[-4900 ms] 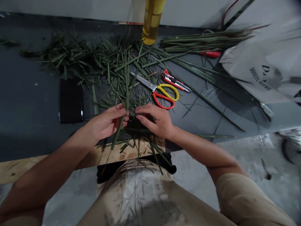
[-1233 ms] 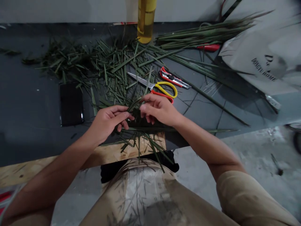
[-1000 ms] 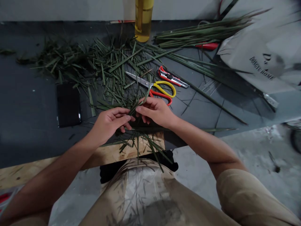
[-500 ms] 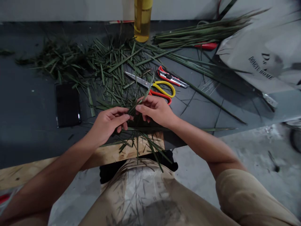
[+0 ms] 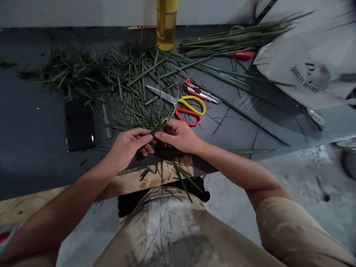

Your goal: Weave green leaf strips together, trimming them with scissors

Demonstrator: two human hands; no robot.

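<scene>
Pinching a green leaf strip (image 5: 159,127) between the fingers of the left hand (image 5: 126,146) and right hand (image 5: 178,136), both grasping it above the dark table (image 5: 36,174), its tip angling toward the scissors (image 5: 189,107).

On the dark table (image 5: 33,122), scissors with red and yellow handles (image 5: 193,105) lie just beside a red utility knife (image 5: 201,93), with a black phone (image 5: 79,125) well to the left. A bottle of yellow liquid (image 5: 166,26) stands at the far edge, and a white printed bag (image 5: 303,70) lies slumped at the right.

Matt green leaf strips (image 5: 160,128), glossy steel scissors (image 5: 162,95)
</scene>
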